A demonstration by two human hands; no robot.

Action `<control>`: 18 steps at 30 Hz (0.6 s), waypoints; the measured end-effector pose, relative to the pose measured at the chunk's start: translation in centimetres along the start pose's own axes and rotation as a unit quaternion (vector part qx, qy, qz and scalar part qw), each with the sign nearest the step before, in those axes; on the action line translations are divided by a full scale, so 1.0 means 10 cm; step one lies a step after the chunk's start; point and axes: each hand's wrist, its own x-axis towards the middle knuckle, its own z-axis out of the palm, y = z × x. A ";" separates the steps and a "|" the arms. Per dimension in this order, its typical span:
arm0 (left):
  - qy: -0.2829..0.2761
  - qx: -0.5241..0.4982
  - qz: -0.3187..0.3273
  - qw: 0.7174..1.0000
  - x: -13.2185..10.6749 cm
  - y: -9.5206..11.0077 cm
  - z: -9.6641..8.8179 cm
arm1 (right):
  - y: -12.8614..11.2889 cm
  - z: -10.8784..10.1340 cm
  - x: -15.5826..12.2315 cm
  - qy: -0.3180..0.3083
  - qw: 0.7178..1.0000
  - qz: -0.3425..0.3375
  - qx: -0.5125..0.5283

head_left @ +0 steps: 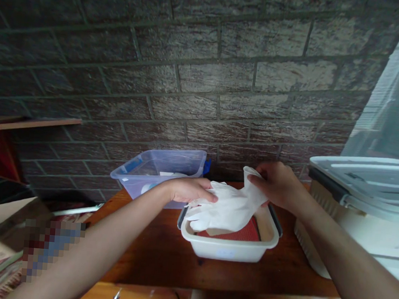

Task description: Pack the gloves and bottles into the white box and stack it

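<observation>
A white rubber glove [227, 207] hangs over a small white tub [228, 246] on a wooden table [163, 257]. My right hand [277, 185] pinches the glove's cuff at the top. My left hand [189, 190] grips the glove near its palm, from the left. The glove's fingers droop toward the tub's left rim. Something red [243, 235] lies inside the tub under the glove.
A clear blue-tinted plastic bin [159, 169] stands behind my left hand against a dark brick wall [205, 76]. A large white lidded container [364, 204] sits at the right. Cardboard and cloth clutter lies at the lower left, beside the table.
</observation>
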 end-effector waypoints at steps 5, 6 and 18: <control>-0.020 0.071 -0.045 0.996 0.01 0.08 -0.08 | 0.06 0.14 -0.11 -0.049 0.996 0.013 -0.071; -0.023 0.086 -0.053 0.995 0.00 0.09 -0.09 | 0.09 0.17 -0.13 -0.065 0.995 0.015 -0.072; -0.083 0.280 -0.086 0.952 0.25 0.20 0.07 | 0.20 0.51 -0.28 -0.166 0.977 0.006 -0.137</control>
